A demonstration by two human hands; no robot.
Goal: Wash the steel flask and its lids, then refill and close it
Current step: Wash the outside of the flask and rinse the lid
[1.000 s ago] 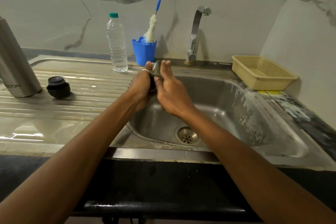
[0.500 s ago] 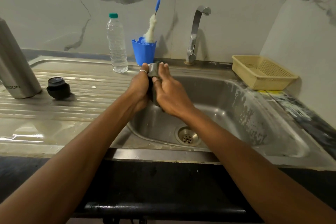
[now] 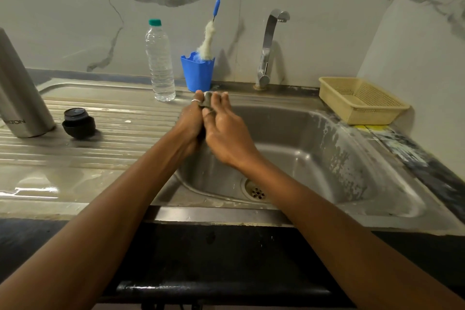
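Observation:
Above the left rim of the sink basin (image 3: pixel 302 138), my left hand (image 3: pixel 190 123) and my right hand (image 3: pixel 226 133) are pressed together around a small steel lid (image 3: pixel 207 100). Only the lid's top edge shows between the fingertips. My left hand, with a ring on one finger, grips it from the left. My right hand's fingers and thumb wrap it from the right. The steel flask (image 3: pixel 20 93) stands open-topped on the drainboard at the far left. Beside it, a black inner lid (image 3: pixel 78 123) rests on the ribbed steel.
A clear water bottle (image 3: pixel 160 63) with a green cap and a blue cup (image 3: pixel 197 73) holding a bottle brush (image 3: pixel 206 40) stand at the back wall. The tap (image 3: pixel 268 48) is behind the basin, with no water visible. A yellow basket (image 3: pixel 359 100) sits at the right.
The steel lid has turned and sunk deeper between my hands, so less of it shows. My right hand's fingers have slid over it. The flask and black lid have not moved.

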